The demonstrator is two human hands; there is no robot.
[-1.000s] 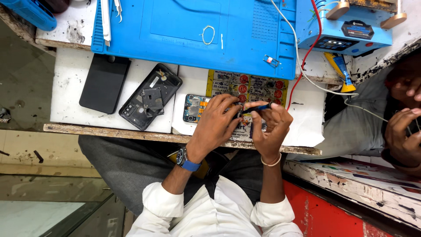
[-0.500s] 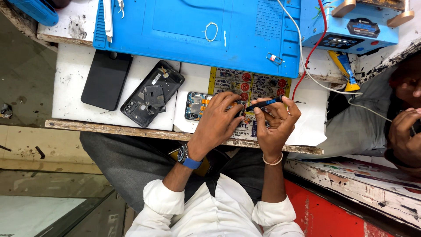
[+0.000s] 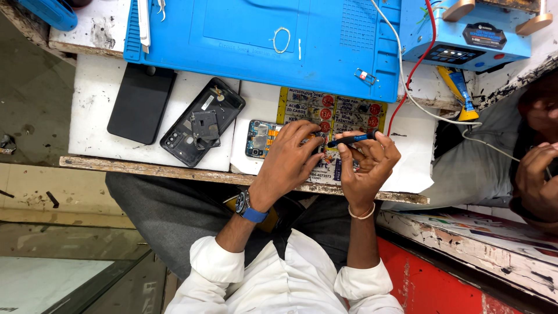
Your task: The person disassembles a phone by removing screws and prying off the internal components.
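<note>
An opened phone [image 3: 260, 138] with its circuit board showing lies on the white bench top near the front edge. My left hand [image 3: 289, 159], with a blue-strapped watch at the wrist, rests over the phone's right part and holds it down. My right hand [image 3: 367, 166] grips a thin dark screwdriver with a blue band [image 3: 352, 139], its tip pointing left toward the phone under my left fingers. The phone's right end is hidden by my hands. A yellow printed card [image 3: 334, 109] lies under them.
A black phone back cover [image 3: 200, 121] with a loose part on it and a black screen panel [image 3: 141, 103] lie to the left. A blue work mat [image 3: 244, 35] fills the back. A blue device [image 3: 465, 32], wires and another person's hand [image 3: 535, 174] are at right.
Both hands stay over the phone. The screwdriver has shifted slightly, and the view has drifted a little; the rest of the bench looks the same.
</note>
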